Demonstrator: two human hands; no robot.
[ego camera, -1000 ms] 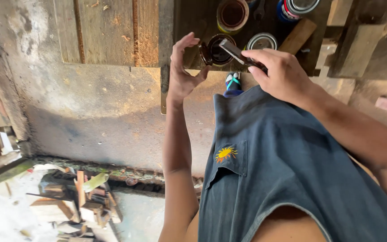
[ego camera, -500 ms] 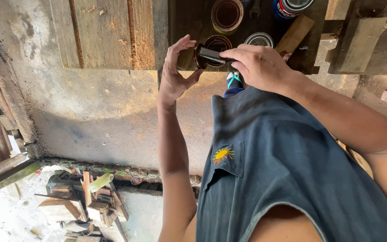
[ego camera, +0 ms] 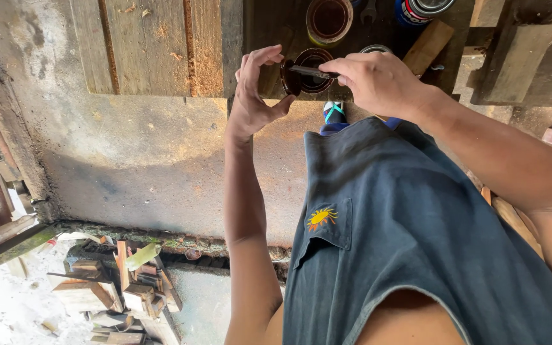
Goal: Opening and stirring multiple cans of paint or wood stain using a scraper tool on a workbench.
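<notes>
While the left hand [ego camera: 255, 96] curls open-fingered around the left side of a small round tin with a dark brown inside [ego camera: 308, 71], thumb below and fingertips at its rim, the right hand [ego camera: 375, 80] is closed on a thin dark metal tool [ego camera: 308, 70] laid across the tin's mouth. The tin sits at the near edge of a dark, worn wooden surface [ego camera: 276, 25], between the two hands. Farther back on that surface stands an open round can with a rusty brown interior [ego camera: 329, 19], and to its right a blue-sided can with a pale lid [ego camera: 421, 9] at the top edge of the view. A short block of pale wood [ego camera: 428, 46] lies tilted just right of the right hand, and the rim of another round tin [ego camera: 376, 48] shows behind the knuckles. Left of the surface run upright rough planks [ego camera: 148, 45] above a stained concrete wall [ego camera: 129, 166]. Near the bottom left, scraps of cut timber [ego camera: 116, 291] lie heaped on the floor. A dark blue sleeveless shirt with a small sun emblem [ego camera: 384, 243] fills the lower right.
</notes>
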